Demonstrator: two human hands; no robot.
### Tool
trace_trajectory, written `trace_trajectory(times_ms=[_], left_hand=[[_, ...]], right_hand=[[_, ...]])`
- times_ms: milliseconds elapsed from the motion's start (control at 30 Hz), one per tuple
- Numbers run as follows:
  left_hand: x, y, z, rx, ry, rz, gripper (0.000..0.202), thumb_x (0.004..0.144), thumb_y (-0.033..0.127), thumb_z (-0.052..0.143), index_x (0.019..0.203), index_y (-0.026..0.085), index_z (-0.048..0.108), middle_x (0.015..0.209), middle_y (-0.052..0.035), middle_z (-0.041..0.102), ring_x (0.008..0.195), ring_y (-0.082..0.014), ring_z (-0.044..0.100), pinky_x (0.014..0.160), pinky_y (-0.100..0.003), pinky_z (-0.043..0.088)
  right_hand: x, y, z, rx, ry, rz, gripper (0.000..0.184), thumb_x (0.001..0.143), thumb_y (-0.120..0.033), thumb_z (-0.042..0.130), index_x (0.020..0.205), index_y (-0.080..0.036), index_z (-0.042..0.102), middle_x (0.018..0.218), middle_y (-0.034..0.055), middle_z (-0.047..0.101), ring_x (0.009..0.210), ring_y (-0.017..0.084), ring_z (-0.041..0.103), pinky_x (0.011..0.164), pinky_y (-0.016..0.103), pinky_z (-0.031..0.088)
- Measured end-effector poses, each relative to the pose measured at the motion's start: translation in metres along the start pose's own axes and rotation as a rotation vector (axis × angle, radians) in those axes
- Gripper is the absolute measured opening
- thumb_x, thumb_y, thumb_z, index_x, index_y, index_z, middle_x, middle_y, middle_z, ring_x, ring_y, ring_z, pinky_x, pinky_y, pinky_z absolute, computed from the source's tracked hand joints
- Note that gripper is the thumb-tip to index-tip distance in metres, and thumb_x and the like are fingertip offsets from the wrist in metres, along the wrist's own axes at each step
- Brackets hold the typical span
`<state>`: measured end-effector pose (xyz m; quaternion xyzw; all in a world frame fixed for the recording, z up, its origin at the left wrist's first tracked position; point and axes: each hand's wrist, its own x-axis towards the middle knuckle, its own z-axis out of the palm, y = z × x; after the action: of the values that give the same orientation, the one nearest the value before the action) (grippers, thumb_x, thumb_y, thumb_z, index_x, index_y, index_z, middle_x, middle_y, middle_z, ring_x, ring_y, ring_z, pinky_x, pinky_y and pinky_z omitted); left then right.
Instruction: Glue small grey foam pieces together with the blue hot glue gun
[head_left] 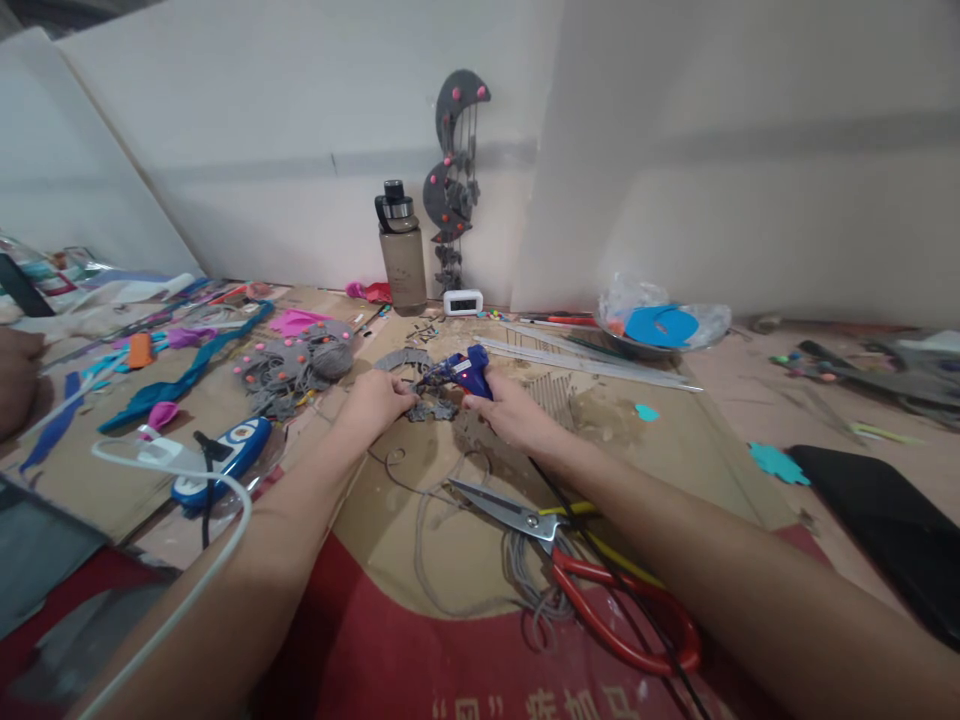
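Observation:
My right hand (504, 408) is closed round a blue glue gun (463, 371), whose nozzle points left at small grey foam pieces (433, 409) on the cardboard sheet (675, 450). My left hand (377, 400) presses its fingers down on those grey pieces, closed on them. A black cord (600, 570) runs back from the glue gun along my right forearm. Red-handled scissors (592, 580) lie between my forearms, blades pointing left.
A water bottle (401, 250), a small white clock (463, 301) and a grey moon-shaped hanging (454, 180) stand at the wall. Grey foam shapes with pink dots (296, 365) lie left. A bowl with a blue disc (660, 325) sits right. Another person's hand (15, 380) is at far left.

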<state>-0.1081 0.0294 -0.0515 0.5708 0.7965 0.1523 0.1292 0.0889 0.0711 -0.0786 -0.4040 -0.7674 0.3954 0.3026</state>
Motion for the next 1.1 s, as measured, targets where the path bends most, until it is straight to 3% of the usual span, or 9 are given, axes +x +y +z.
trace_trajectory(times_ms=[367, 733, 1100], left_hand=[[-0.0001, 0.0003, -0.0002, -0.001, -0.008, -0.014, 0.019, 0.067, 0.033, 0.062, 0.066, 0.016, 0.071, 0.058, -0.0035, 0.064, 0.056, -0.0128, 0.054, 0.053, -0.022, 0.035], [0.0001, 0.0002, 0.0005, -0.001, -0.007, -0.013, 0.019, 0.067, 0.034, 0.061, 0.063, 0.016, 0.069, 0.054, -0.0022, 0.060, 0.052, -0.0125, 0.052, 0.049, -0.023, 0.032], [0.0012, -0.0023, 0.0016, -0.013, -0.010, 0.006, 0.019, 0.067, 0.033, 0.061, 0.060, 0.017, 0.066, 0.051, -0.0014, 0.058, 0.049, -0.0112, 0.049, 0.047, -0.023, 0.031]], right_hand=[[0.0010, 0.0015, 0.0010, -0.030, 0.009, -0.005, 0.019, 0.076, -0.027, 0.052, 0.092, -0.017, 0.051, 0.083, 0.0028, 0.056, 0.077, 0.017, 0.050, 0.071, 0.029, 0.040], [0.0003, -0.0024, 0.0016, -0.016, 0.001, 0.025, 0.019, 0.077, -0.026, 0.052, 0.094, -0.017, 0.051, 0.073, 0.0001, 0.053, 0.068, 0.014, 0.050, 0.064, 0.026, 0.041], [0.0037, 0.0016, 0.0046, -0.046, -0.004, 0.022, 0.023, 0.078, -0.025, 0.052, 0.099, -0.016, 0.052, 0.081, 0.0028, 0.057, 0.077, 0.017, 0.053, 0.074, 0.030, 0.042]])
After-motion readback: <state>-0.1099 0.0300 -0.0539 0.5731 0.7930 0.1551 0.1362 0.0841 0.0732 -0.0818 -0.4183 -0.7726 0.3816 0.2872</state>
